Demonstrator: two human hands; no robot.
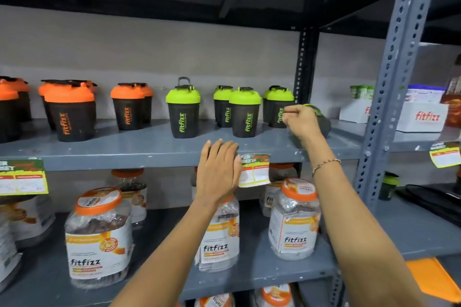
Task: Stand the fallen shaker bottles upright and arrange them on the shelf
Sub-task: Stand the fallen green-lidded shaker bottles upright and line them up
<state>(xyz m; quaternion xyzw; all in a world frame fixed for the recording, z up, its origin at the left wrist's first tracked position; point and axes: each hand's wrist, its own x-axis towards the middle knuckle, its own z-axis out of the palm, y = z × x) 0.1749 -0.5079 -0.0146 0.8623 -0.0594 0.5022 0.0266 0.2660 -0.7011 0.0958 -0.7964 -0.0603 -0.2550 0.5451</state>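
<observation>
Black shaker bottles stand upright on the grey shelf (149, 149): orange-lidded ones (71, 112) at the left, green-lidded ones (245, 113) toward the right. One green-lidded shaker (322, 119) lies tilted at the right end of the row. My right hand (300, 123) is closed around it and hides most of it. My left hand (218, 169) is flat with fingers together, in front of the shelf's front edge, holding nothing.
A slotted steel upright (389, 82) stands just right of the held shaker. White boxes (421, 116) sit on the neighbouring shelf. Clear jars with orange lids (98, 234) fill the shelf below. Price tags (254, 169) hang off the shelf edge.
</observation>
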